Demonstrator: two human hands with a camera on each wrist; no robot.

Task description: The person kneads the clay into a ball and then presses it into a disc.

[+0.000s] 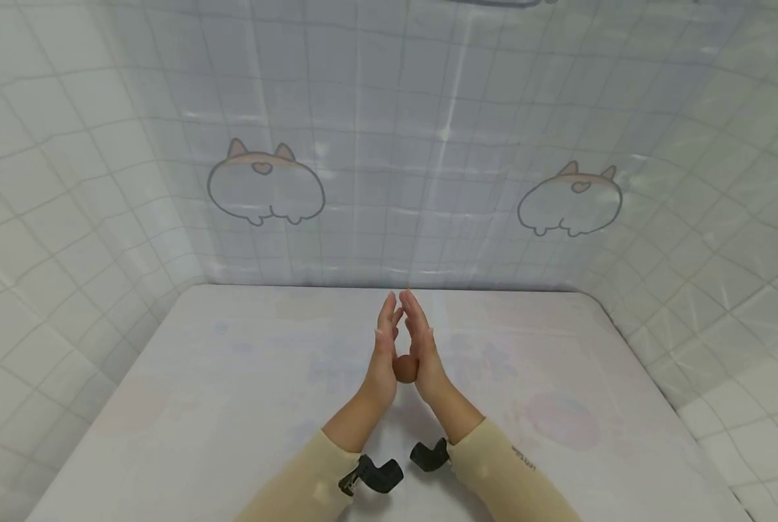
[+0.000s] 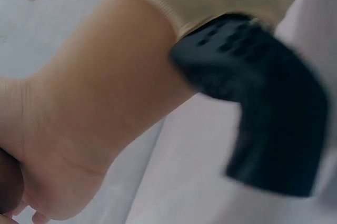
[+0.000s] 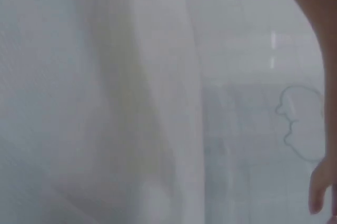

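A small round brown ball (image 1: 405,368) sits between the heels of the two palms in the head view. My left hand (image 1: 382,357) presses it from the left, fingers straight and pointing away from me. From the other side my right hand (image 1: 425,357) presses it, its fingers straight too. The fingertips lean close together at the top. In the left wrist view, part of the ball (image 2: 9,184) shows at the lower left edge beside the palm. Only the forearm and a bit of the right hand (image 3: 319,188) appear at the right edge of the right wrist view.
Under the hands lies a pale table (image 1: 232,406) with faint coloured patches. White grid-patterned curtains (image 1: 402,181) with cartoon animal outlines stand behind it and along both sides. Black curved mounts (image 1: 381,476) jut from both beige sleeves (image 1: 506,471).
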